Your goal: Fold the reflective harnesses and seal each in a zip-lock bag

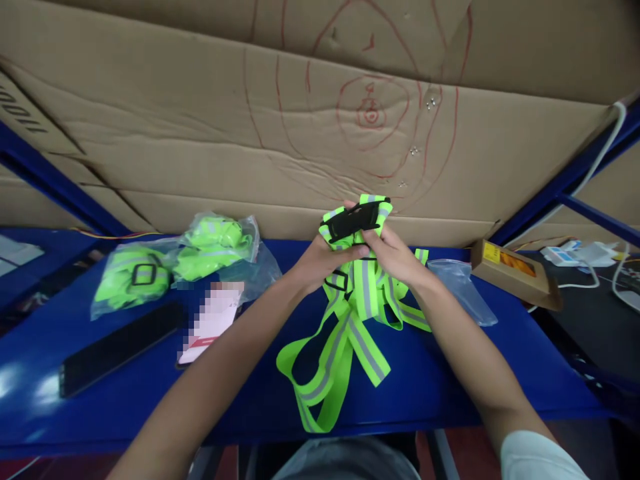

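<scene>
Both of my hands grip a reflective harness (365, 290) of neon-yellow straps with a grey stripe, held up over the table. My left hand (323, 262) is closed around its left side, just under a black panel (354, 222). From the other side my right hand (393, 250) grasps it, thumb pressed on the front near the left thumb. Below the hands the loose straps hang down, and some lie in loops on the blue tabletop. A black rectangular buckle (337, 281) dangles beside my left hand. The fingers behind the harness are mostly hidden.
On the blue table (415, 393), two bagged neon bundles (133, 275) lie at left, near a long black object (120, 347) and a phone (213, 320). An open plastic bag (463, 290) and a cardboard box (515, 272) are at right. A cardboard wall (175, 127) stands behind.
</scene>
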`<state>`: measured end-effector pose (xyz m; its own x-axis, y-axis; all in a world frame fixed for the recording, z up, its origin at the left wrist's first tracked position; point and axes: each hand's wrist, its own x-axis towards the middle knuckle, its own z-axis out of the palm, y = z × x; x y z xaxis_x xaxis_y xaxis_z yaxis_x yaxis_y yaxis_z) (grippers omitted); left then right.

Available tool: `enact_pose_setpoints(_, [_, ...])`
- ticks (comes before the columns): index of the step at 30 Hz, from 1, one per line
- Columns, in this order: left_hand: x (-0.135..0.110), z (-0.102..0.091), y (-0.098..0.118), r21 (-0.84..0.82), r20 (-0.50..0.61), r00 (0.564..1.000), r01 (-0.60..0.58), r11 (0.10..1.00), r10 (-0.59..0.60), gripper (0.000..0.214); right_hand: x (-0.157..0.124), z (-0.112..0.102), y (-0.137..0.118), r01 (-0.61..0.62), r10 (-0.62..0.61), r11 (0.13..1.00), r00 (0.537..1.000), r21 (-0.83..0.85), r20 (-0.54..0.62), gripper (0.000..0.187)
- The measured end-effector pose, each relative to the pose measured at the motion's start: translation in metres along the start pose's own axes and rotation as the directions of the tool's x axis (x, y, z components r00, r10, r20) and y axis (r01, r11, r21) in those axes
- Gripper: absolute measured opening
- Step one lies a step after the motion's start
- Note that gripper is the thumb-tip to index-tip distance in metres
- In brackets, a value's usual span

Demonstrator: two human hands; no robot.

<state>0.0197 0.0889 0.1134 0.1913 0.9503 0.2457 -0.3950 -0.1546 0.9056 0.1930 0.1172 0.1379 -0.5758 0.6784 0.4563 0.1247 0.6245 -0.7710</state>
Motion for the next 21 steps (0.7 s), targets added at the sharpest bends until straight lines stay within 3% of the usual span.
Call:
enact_pose_setpoints(2, [-0.001,0.001,0.0,0.008,-0.039,0.999,0.015,1.0,-0.015,0.067,-0.002,-0.007,-0.002,0.035,-0.033,0.997,0.999,-0.069,0.021,0.076])
enact_pose_setpoints(4, [0.0,0.0,0.0,0.032,-0.078,0.997,0.026,0.999,-0.023,0.064,-0.006,-0.019,-0.008,0.084,-0.088,0.984,0.996,-0.157,-0.021,0.094])
enact_pose_setpoints(6, [0.0,-0.001,0.002,0.08,-0.056,0.998,0.047,0.996,-0.042,0.06,-0.011,-0.031,-0.019,0.145,-0.159,0.955,0.987,-0.259,-0.034,0.107])
enact_pose_setpoints(9, [0.0,-0.002,0.003,0.24,0.034,0.999,-0.026,0.97,0.018,0.05,-0.015,-0.045,-0.038,0.198,-0.175,0.93,0.979,-0.31,0.102,0.085])
enact_pose_setpoints(13, [-0.003,0.002,-0.002,0.388,0.143,0.986,-0.136,0.912,0.087,0.04,-0.018,-0.048,-0.047,0.086,-0.05,0.957,0.99,-0.278,0.135,0.058])
enact_pose_setpoints(15, [-0.006,0.007,-0.006,0.269,0.096,0.995,-0.067,0.961,0.042,0.044,-0.019,-0.044,-0.046,0.063,-0.037,0.945,0.996,-0.322,0.086,0.045])
enact_pose_setpoints(17, [-0.011,0.014,-0.01,0.046,0.088,0.991,0.094,0.994,-0.098,0.049,-0.019,-0.038,-0.045,0.105,-0.129,0.9,0.991,-0.423,-0.027,0.035])
enact_pose_setpoints(19, [-0.014,0.02,-0.011,-0.122,0.187,0.949,0.277,0.953,-0.252,0.048,-0.02,-0.032,-0.044,0.186,-0.276,0.817,0.957,-0.546,-0.086,0.034])
enact_pose_setpoints(21, [-0.016,0.023,-0.011,-0.192,0.269,0.912,0.367,0.91,-0.311,0.041,-0.021,-0.026,-0.04,0.256,-0.385,0.718,0.921,-0.647,-0.063,0.033])
